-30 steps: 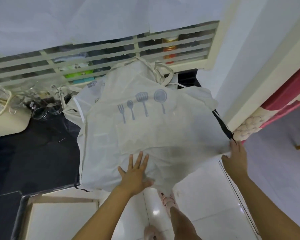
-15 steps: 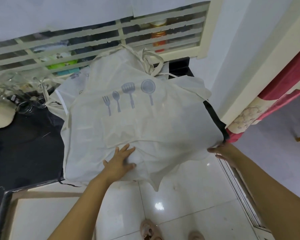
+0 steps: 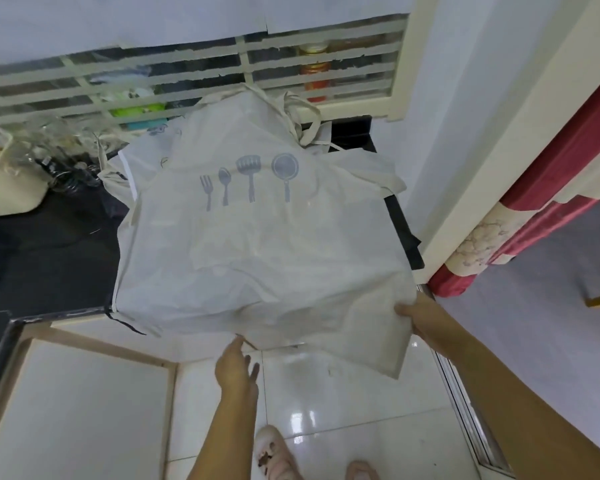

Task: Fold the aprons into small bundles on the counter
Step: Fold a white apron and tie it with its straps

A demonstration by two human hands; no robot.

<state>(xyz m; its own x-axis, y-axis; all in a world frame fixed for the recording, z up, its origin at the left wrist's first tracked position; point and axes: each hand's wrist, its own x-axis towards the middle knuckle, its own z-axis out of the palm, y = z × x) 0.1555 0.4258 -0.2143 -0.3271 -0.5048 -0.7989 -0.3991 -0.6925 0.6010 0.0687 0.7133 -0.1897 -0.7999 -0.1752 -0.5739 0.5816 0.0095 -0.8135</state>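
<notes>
Stone, near black, forms the counter [image 3: 49, 258] that runs along the wall beneath a cream window grille [image 3: 187, 74]. The upper part of the grille is covered with white sheets, and jars [image 3: 314, 74] with orange contents show between its bars on the right. At the far left of the counter stands a cream bag [image 3: 4, 181], with a cluster of clear glassware [image 3: 66, 168] just beside it.

The apron [image 3: 257, 244], off-white and printed with a grey fork, spoon, spatula and pan, lies spread over the counter's right end. Its neck straps are bunched at the back against the grille, and its near edge hangs over the counter front. A second pale cloth [image 3: 146, 147] pokes out from under it at the back left.

The right hand [image 3: 418, 318] pinches the apron's near right edge, with the corner drooping below it over the floor. The left hand [image 3: 234, 365] is held out with fingers straight and together, just under the hanging hem. I cannot tell whether it touches the cloth.

Below the counter a pale cabinet door [image 3: 77, 410] meets a glossy white tiled floor [image 3: 326, 410], where the person's feet in pink slippers [image 3: 274, 455] stand. To the right, past a white wall corner, hangs a red and cream curtain [image 3: 551, 188].
</notes>
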